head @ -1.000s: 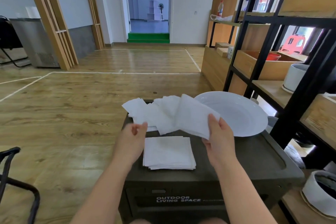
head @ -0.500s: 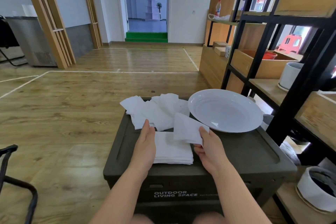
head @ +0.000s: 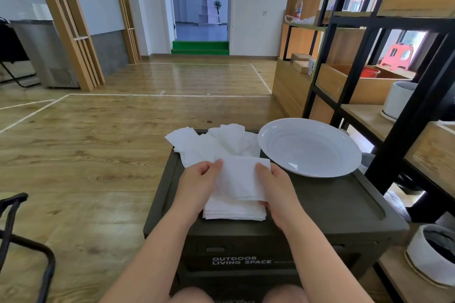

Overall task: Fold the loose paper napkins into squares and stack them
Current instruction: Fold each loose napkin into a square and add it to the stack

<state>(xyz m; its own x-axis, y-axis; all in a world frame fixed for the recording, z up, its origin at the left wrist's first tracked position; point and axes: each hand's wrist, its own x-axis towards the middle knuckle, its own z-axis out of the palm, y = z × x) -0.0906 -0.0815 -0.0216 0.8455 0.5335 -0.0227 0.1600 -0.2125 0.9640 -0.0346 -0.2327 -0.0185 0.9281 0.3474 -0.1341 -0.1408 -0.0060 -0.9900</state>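
A white paper napkin (head: 242, 178) is held just above the stack of folded napkins (head: 234, 211) near the front of the dark storage box (head: 332, 206). My left hand (head: 197, 184) pinches the napkin's left top corner. My right hand (head: 275, 184) grips its right edge, thumb on top and fingers underneath. A pile of loose, crumpled napkins (head: 211, 147) lies at the back left of the box lid, behind my hands.
A large white plate (head: 310, 147) sits on the box's back right. A black-framed wooden shelf (head: 398, 96) stands close on the right, with a white pot (head: 400, 99) on it. A black chair frame (head: 22, 241) is at lower left.
My right hand has brought one napkin down from the loose pile to just over the folded stack. My left hand has left the stack's edge and now pinches that napkin's corner.
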